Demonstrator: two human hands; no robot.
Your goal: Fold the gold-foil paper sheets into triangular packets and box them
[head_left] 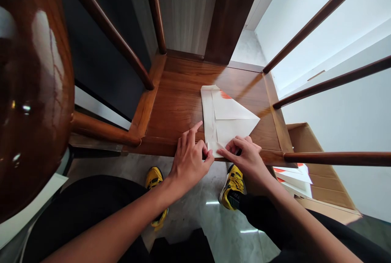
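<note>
A folded sheet of white paper (222,116) lies on the polished wooden chair seat (183,108), with an orange patch (225,95) showing near its far end. Its upper layers form a triangular point toward the right. My left hand (189,161) is at the paper's near left edge, gripping it with thumb and curled fingers while the index finger lifts over the wood. My right hand (246,159) grips the near corner from the right, its index finger stretched along the fold. The paper's lowest corner is partly hidden by my fingers.
Turned wooden spindles (336,159) and a glossy curved wooden part (33,92) of the chair surround the seat. To the right on the floor, a cardboard box (326,181) holds white sheets with orange marks (293,175). Yellow sneakers (232,187) stand below.
</note>
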